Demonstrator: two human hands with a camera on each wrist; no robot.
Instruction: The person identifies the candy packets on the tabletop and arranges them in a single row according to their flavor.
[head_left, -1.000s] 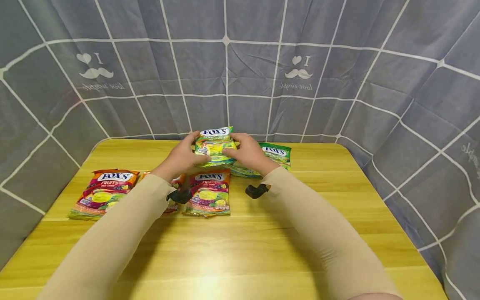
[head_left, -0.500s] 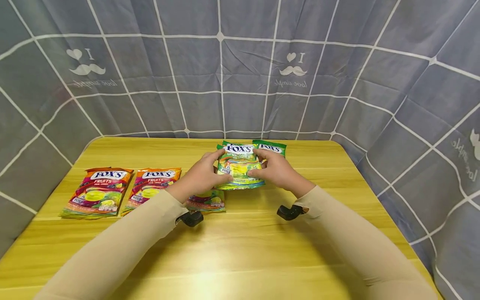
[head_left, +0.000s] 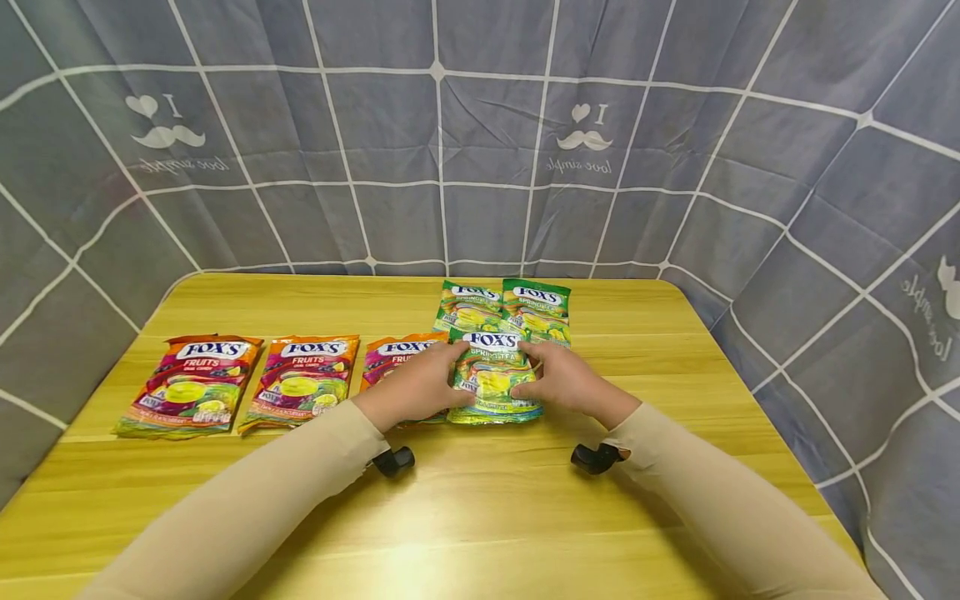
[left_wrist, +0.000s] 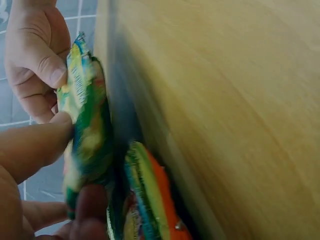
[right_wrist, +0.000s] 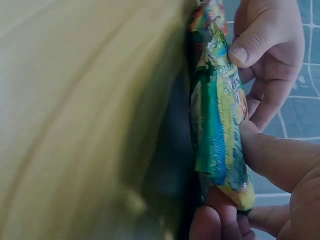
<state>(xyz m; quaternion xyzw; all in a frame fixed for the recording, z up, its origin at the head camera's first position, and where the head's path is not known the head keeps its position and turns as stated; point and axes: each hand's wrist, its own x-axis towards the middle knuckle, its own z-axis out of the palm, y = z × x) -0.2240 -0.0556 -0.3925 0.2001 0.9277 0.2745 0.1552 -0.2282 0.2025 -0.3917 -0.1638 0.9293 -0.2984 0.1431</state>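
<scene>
Both hands hold a green candy bag (head_left: 495, 379) marked Fox's Spring Tea by its two sides, close over the table and label up in the head view. My left hand (head_left: 420, 383) grips the left side, thumb on the front and fingers underneath in the left wrist view. On the opposite edge my right hand (head_left: 570, 385) pinches the bag the same way. Just behind lie two more green bags, a left one (head_left: 468, 310) and a right one (head_left: 538, 307). An orange-and-red Fruits bag (head_left: 399, 354) lies partly hidden behind the left hand.
Two more orange-and-red Fruits bags lie in a row to the left, one at the far left (head_left: 187, 385) and one beside it (head_left: 303, 379). Gray gridded cloth (head_left: 390, 133) surrounds the wooden table (head_left: 480, 517) at the back and sides.
Both hands have carried the green bag from the back middle to the right and then toward me. The back-left green bag and the orange-and-red bags show more fully. The head view has shifted slightly.
</scene>
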